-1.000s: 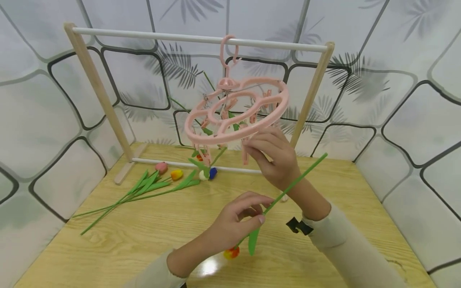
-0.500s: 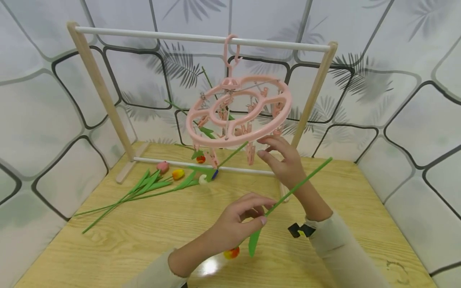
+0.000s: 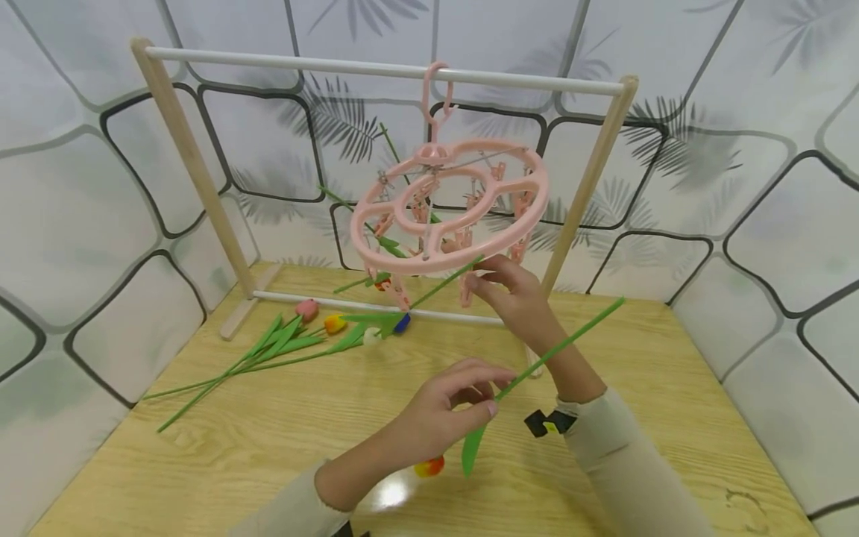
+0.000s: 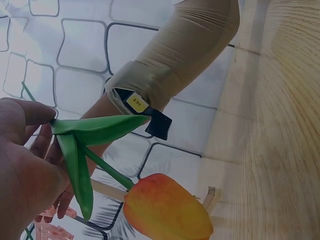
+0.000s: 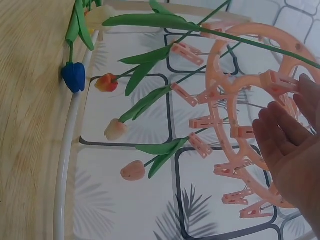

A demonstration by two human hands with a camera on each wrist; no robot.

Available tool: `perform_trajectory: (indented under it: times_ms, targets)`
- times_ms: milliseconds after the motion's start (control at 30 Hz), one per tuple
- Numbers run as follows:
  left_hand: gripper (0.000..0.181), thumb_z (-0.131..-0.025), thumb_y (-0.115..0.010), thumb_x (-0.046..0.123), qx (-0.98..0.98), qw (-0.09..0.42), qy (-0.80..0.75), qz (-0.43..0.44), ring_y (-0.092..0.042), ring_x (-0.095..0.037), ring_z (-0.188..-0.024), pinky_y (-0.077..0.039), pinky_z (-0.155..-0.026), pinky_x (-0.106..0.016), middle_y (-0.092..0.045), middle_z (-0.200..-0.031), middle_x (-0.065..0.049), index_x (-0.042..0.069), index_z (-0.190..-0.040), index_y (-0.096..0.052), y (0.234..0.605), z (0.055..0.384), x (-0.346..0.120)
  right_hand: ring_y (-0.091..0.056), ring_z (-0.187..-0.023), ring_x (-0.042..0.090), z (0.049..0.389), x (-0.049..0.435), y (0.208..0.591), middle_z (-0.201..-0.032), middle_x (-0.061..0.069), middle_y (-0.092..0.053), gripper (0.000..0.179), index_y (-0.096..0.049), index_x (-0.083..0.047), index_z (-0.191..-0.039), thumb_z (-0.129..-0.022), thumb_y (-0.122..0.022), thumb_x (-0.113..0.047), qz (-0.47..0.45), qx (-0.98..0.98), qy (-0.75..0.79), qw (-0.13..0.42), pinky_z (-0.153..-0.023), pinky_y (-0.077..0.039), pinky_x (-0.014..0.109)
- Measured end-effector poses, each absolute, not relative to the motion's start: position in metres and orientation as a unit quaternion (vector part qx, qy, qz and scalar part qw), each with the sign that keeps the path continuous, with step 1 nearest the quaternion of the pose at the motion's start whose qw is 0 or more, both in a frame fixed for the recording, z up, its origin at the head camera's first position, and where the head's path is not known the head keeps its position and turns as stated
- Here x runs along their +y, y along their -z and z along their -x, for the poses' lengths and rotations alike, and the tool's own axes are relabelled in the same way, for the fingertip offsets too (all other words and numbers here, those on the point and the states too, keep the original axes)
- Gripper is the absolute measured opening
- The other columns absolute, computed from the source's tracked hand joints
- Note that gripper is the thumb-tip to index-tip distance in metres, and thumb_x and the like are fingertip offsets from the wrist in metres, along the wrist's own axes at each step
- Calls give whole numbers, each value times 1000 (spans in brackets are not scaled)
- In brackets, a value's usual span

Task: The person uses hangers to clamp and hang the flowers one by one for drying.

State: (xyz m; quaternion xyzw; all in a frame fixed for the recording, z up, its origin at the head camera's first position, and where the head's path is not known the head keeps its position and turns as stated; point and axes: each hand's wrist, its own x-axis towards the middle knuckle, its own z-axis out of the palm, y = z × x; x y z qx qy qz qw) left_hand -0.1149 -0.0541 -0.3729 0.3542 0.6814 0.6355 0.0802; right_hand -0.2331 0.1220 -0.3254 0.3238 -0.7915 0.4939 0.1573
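Observation:
My left hand [image 3: 450,406] pinches the green stem of an artificial tulip [image 4: 167,207], its orange and yellow bloom pointing down and its stem slanting up to the right. My right hand [image 3: 517,298] is raised at the front right of a pink round clip hanger [image 3: 483,246], fingertips right at a hanging clothespin [image 3: 466,289]. In the right wrist view its fingers are loosely extended beside a clothespin [image 5: 280,82]. Other tulips hang bloom-down from the hanger, among them a blue tulip [image 5: 74,77], an orange tulip [image 5: 106,82] and a pink tulip [image 5: 133,170].
The hanger hooks onto the white top bar [image 3: 322,66] of a rack with wooden legs [image 3: 191,164]. A pink tulip [image 3: 307,309] and a yellow tulip [image 3: 334,323] lie with crossed stems on the wooden table [image 3: 268,447], left of the hands. A patterned wall surrounds the table.
My right hand drew back from the hanging clothespin, then came back in to it. The hanger has turned slightly, and the hanging blue tulip has shifted. My left hand stays put with its tulip.

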Motion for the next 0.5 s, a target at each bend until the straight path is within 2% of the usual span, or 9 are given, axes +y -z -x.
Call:
perform_trajectory:
  times_ms: [67, 200, 300, 500]
  targets:
    - [38, -100, -58, 10, 682, 84, -634, -355, -57, -13, -103, -54, -96, -31, -61, -126, 0, 21, -137, -62, 373, 115, -54, -66, -110, 19, 232, 122, 324, -117, 6, -70, 20, -69, -11, -119, -100, -65, -16, -316, -793, -499, 149, -95, -55, 39]
    - [38, -100, -59, 10, 683, 84, -631, -358, -57, -12, -103, -54, -95, -31, -61, -125, 0, 20, -137, -62, 372, 115, -53, -68, -103, 13, 230, 123, 324, -108, 6, -71, 21, -68, -11, -121, -101, -63, -14, -325, -786, -506, 142, -89, -56, 31]
    - [38, -100, -59, 9, 684, 84, -629, -360, -57, -11, -102, -54, -94, -31, -61, -125, -1, 18, -137, -62, 371, 115, -53, -68, -96, 14, 230, 124, 326, -100, 8, -70, 24, -66, -8, -125, -101, -61, -10, -348, -767, -521, 139, -87, -56, 27]
    - [38, -100, -59, 10, 683, 88, -631, -357, -57, -10, -101, -54, -94, -29, -61, -125, -5, 15, -137, -62, 370, 115, -53, -69, -97, 16, 224, 125, 327, -110, 16, -65, 30, -59, 0, -130, -101, -61, -7, -363, -730, -563, 135, -88, -58, 31]
